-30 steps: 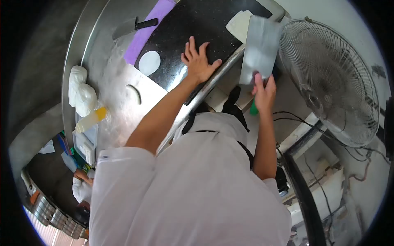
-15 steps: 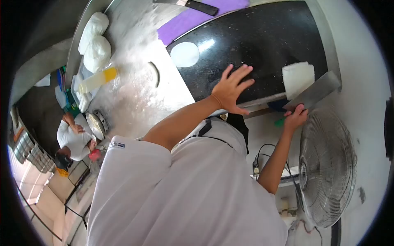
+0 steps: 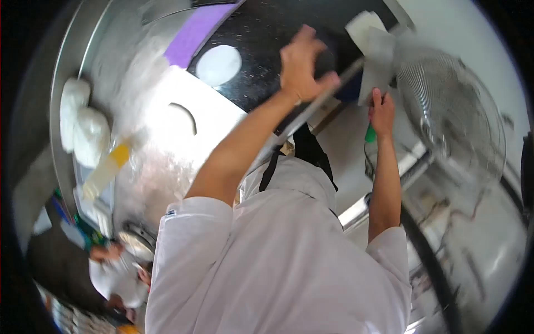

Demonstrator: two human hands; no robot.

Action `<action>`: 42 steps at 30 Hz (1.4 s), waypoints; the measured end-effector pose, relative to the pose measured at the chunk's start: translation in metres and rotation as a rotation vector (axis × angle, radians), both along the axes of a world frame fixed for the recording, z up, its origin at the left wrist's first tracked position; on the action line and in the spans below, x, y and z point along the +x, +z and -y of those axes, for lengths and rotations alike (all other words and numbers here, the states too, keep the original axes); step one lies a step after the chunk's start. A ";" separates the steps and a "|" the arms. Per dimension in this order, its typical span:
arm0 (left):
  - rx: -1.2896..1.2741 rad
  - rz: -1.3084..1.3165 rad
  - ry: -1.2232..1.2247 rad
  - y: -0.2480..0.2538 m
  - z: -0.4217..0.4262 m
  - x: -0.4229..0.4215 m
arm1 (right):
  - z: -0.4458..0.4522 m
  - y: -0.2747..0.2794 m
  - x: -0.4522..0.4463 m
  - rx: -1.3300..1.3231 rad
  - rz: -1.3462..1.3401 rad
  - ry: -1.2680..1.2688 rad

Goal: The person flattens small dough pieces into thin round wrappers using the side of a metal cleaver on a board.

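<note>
My left hand (image 3: 303, 69) is over the near edge of a shiny black board, palm down with thumb and fingers apart, slightly blurred. Nothing shows in it. A thin, round white disc (image 3: 218, 65) lies on the board (image 3: 261, 33) to its left. My right hand (image 3: 381, 114) grips a cleaver (image 3: 377, 64) with a wide, flat metal blade; a green end (image 3: 370, 132) shows below the fist. Most of the handle is hidden by the fingers. The blade's far end overlaps a folded-looking white piece (image 3: 364, 28) at the board's right end.
A purple cloth (image 3: 197, 33) borders the board. On the floury metal table (image 3: 150, 106) are a curved pale strip (image 3: 183, 118), white bags (image 3: 90, 133) and a yellow-capped bottle (image 3: 105, 171). A wire fan (image 3: 445, 111) stands close at right. Another person (image 3: 119, 278) works at lower left.
The whole view has turned and shifted. The cleaver now points more upright, nearer the board's near edge. My left hand stays spread over the board, its fingers pointing more away from me.
</note>
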State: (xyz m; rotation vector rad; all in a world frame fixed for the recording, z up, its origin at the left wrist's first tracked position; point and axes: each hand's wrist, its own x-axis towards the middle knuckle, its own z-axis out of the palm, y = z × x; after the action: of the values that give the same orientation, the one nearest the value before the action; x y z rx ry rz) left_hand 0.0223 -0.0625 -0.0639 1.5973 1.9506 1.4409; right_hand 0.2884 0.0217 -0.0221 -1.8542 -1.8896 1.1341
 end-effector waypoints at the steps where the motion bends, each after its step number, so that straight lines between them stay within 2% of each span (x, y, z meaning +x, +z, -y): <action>1: 0.057 0.196 0.122 -0.003 -0.014 -0.007 | 0.030 0.010 0.010 0.021 0.021 -0.056; 2: 0.106 0.390 0.252 0.001 -0.031 -0.014 | 0.054 0.016 0.018 -0.029 -0.037 -0.120; 4: 0.034 0.176 0.247 0.025 -0.045 -0.013 | 0.098 0.014 0.040 -0.076 -0.092 -0.208; 5: -0.078 0.014 0.120 0.034 -0.031 -0.005 | 0.116 0.007 0.048 -0.170 -0.137 -0.236; 6: -0.055 -0.252 0.050 0.034 -0.002 0.013 | 0.129 0.000 0.052 -0.259 -0.193 -0.257; 7: -0.137 -0.297 -0.064 0.023 0.017 0.019 | 0.141 -0.006 0.054 -0.249 -0.207 -0.274; 8: -0.223 -0.343 -0.173 0.014 0.029 0.017 | 0.151 -0.012 0.055 -0.201 -0.069 -0.153; 9: -0.197 -0.367 -0.195 0.003 0.010 0.003 | 0.155 -0.019 0.050 -0.136 0.060 -0.046; 11: 0.041 0.177 0.221 -0.021 -0.005 -0.010 | 0.158 -0.009 0.021 -0.204 -0.125 0.047; 12: 0.060 0.160 0.210 -0.009 -0.009 -0.013 | 0.152 -0.001 0.002 -0.218 -0.167 0.139; 14: -0.101 -0.118 0.036 0.017 0.014 -0.008 | 0.143 -0.008 -0.022 -0.244 -0.218 0.243; 15: -0.258 -0.384 -0.087 0.002 0.038 0.006 | 0.135 -0.026 -0.032 -0.200 -0.167 0.400; 16: -0.509 -0.684 -0.310 0.009 0.062 0.007 | 0.122 -0.038 -0.042 -0.138 -0.121 0.559; 17: -0.528 -0.666 -0.267 0.005 0.064 0.009 | 0.118 -0.040 -0.047 -0.115 -0.012 0.579; 18: -0.550 -0.647 -0.232 0.000 0.061 0.010 | 0.109 -0.033 -0.049 -0.117 -0.028 0.584; 20: -0.591 -0.691 -0.271 0.009 0.056 0.011 | 0.111 -0.004 -0.051 -0.109 0.083 0.609; 27: -0.518 -0.759 -0.296 0.009 -0.002 -0.006 | 0.079 -0.013 -0.062 -0.093 0.113 0.516; 29: -0.447 -0.782 -0.261 0.004 -0.023 -0.017 | 0.060 -0.014 -0.070 0.081 0.112 0.574; 32: -0.408 -0.774 -0.309 -0.004 -0.034 -0.027 | 0.044 -0.008 -0.078 -0.043 0.079 0.620; 33: -0.453 -0.805 -0.350 -0.003 -0.020 -0.024 | 0.059 -0.009 -0.073 -0.063 -0.010 0.645; 35: -0.535 -0.800 -0.456 0.008 0.013 -0.016 | 0.096 -0.010 -0.061 -0.122 0.056 0.624; 38: -0.568 -0.772 -0.566 0.011 0.003 -0.005 | 0.114 -0.023 -0.054 -0.048 0.088 0.501; 39: -0.472 -0.741 -0.542 0.010 -0.005 -0.005 | 0.104 -0.022 -0.052 -0.132 0.071 0.519; 40: -0.489 -0.731 -0.564 0.010 -0.007 -0.006 | 0.100 -0.019 -0.053 -0.158 0.071 0.508; 42: -0.446 -0.781 -0.440 0.007 -0.021 -0.005 | 0.072 -0.014 -0.054 -0.138 0.089 0.542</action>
State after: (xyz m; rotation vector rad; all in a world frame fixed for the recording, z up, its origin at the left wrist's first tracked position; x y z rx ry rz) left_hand 0.0172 -0.0413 -0.0573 2.3371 1.8585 0.1806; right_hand 0.2346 -0.0505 -0.0366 -1.5109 -2.5154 1.3837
